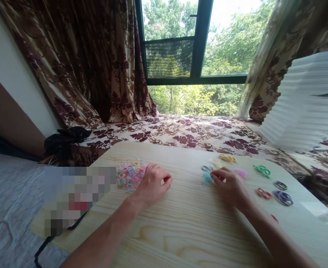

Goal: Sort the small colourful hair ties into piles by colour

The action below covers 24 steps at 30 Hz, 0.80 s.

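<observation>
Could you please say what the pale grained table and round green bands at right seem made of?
Pale grained table: probably laminated board, smooth, glossy, given its bright reflection. Round green bands: perhaps matte elastic; thin loops, little shine, blurred texture.

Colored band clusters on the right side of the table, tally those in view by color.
Yellow bands: 2, one pale
Blue-grey bands: 1
Turquoise bands: 1
Pink bands: 1
Green bands: 1
Red bands: 2, one partly hidden
Dark bands: 2
Total: 10
</observation>
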Tool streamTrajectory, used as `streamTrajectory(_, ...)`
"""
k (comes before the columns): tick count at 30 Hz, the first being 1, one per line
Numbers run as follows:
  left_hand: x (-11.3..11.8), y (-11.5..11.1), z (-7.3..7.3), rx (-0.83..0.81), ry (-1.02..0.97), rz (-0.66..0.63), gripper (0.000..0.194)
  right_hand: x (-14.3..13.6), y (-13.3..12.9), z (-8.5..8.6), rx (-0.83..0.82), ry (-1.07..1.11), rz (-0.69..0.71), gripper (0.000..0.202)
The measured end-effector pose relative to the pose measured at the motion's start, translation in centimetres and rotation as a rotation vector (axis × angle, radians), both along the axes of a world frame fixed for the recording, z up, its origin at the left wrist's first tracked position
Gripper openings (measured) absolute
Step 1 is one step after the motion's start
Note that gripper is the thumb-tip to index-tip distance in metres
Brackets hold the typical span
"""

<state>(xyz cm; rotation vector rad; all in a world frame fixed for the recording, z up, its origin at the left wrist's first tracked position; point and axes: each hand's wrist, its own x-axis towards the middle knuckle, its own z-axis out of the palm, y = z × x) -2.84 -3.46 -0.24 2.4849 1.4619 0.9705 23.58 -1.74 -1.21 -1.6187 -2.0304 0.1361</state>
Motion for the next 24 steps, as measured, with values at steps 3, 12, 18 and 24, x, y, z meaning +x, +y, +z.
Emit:
streamTrajectory(3,0.0,-0.1,0.1,-0.001,0.001,-0.005,0.018,0.0,0.0,0.0,-0.003,-0.019,-0.019,0.031)
streamTrajectory(12,0.1,-0.1,0.0,0.004,0.022,-0.002,0.019,0.4,0.2,0.4,-0.022,-0.018,-0.010,0.035)
streamTrajectory(18,-1.3,0.6,0.5,-0.008,0.000,0.060,0.017,0.2,-0.2,1.1,0.064,0.035,-0.014,0.032)
streamTrajectory(24,-3.8,1.9,1.0,-0.028,-0.031,0.265,0.013,-2.6,-1.5,0.9,0.045,0.094,0.193,0.029)
